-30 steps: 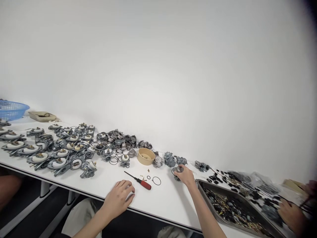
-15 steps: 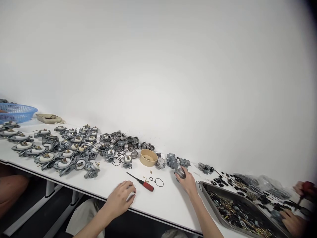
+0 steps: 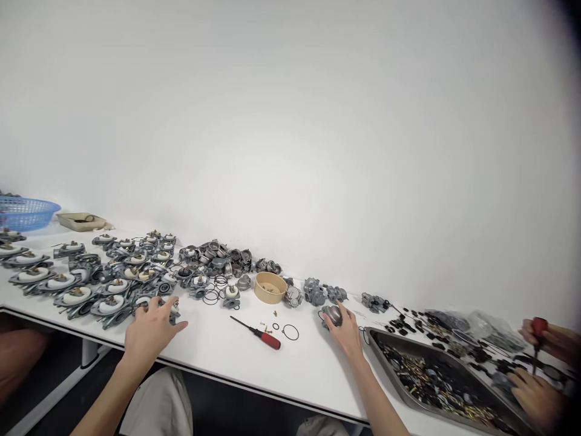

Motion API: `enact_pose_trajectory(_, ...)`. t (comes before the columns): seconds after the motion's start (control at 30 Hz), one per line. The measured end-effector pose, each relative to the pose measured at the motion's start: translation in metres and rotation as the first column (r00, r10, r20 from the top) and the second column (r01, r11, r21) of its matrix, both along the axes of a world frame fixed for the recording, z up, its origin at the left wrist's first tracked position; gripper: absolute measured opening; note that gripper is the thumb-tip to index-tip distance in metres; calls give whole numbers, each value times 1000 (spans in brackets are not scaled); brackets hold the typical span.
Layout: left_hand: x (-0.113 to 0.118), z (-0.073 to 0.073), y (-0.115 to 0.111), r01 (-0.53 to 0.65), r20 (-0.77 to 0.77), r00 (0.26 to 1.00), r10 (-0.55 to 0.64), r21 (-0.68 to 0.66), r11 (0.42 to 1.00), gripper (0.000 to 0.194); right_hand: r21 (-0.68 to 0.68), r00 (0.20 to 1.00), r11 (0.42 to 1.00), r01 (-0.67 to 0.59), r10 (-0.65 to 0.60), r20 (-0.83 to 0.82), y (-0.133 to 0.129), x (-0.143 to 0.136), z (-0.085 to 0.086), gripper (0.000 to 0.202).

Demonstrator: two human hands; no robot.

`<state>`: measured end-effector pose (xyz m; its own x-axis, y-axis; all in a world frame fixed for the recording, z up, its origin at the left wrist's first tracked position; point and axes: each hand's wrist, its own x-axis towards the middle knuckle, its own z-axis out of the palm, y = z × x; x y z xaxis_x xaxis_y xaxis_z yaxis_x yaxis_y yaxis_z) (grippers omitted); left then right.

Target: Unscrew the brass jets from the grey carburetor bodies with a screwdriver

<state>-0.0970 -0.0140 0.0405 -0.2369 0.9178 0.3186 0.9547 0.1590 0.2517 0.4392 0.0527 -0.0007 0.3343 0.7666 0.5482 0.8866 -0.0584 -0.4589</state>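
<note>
My left hand [image 3: 152, 330] is over the front edge of the carburetor group, thumb and fingers spread, nothing visibly gripped. Just beyond its fingertips is a carburetor [image 3: 175, 310] with brass parts, partly hidden by the hand. My right hand [image 3: 345, 332] is closed around a carburetor [image 3: 333, 314], its rounded metal bowl upward, resting on the white table [image 3: 313, 375]. Between the hands lies a red-handled screwdriver [image 3: 269, 340], its tip pointing left. Beside it are a black rubber ring [image 3: 290, 332] and small brass pieces [image 3: 267, 327].
Carburetors with white floats [image 3: 75, 295] crowd the left side. A tan round tub [image 3: 270, 288] stands behind the screwdriver. At right is a metal tray [image 3: 399, 387] of small parts. Another person's hands [image 3: 535, 387] work there with a red-handled screwdriver [image 3: 539, 330]. A blue basket [image 3: 31, 213] sits far left.
My left hand has moved left from beside the screwdriver to the carburetors, and its fingers have spread. My right hand stays on its carburetor. The other person's screwdriver has shifted left and is more upright.
</note>
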Motion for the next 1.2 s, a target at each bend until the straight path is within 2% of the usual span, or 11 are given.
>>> enact_pose_trajectory(0.1,2,-9,6,1,8,1000,0,-32,999,49,46,998,997,-63,63,-1,0,5,0,65)
enact_pose_trajectory(0.27,-2,-14,14,2,62,998,1,-40,999,42,125,979,975,-183,169,115,3,0,-2,50)
enact_pose_trajectory(0.4,-5,-12,14,44,104,994,-41,-23,999,35,97,988,987,-125,115,101,3,-12,-3,50)
enact_pose_trajectory(0.57,0,-11,17,146,233,958,-165,99,984,29,67,995,993,-92,89,51,-6,-19,-4,53)
enact_pose_trajectory(0.67,11,-18,25,263,396,866,-305,157,952,35,50,992,993,-109,105,72,-9,-19,-6,55)
enact_pose_trajectory(0.77,33,-28,30,389,549,716,-431,199,899,38,30,992,994,-105,103,74,-9,-18,-8,59)
enact_pose_trajectory(0.9,64,-38,25,459,695,507,-510,283,842,40,6,991,993,-118,117,72,-10,-17,-9,61)
enact_pose_trajectory(1.0,75,-38,17,519,700,444,-560,309,797,44,13,988,992,-124,122,95,-15,-16,-7,62)
enact_pose_trajectory(1.07,76,-39,14,539,679,422,-601,346,768,50,94,985,991,-96,81,155,-17,-18,-1,60)
enact_pose_trajectory(1.13,76,-40,16,542,669,403,-625,376,752,59,221,975,972,-83,33,219,-13,-24,11,52)
enact_pose_trajectory(1.2,77,-43,20,554,672,383,-633,382,740,65,248,967,959,-136,75,242,2,-35,29,42)
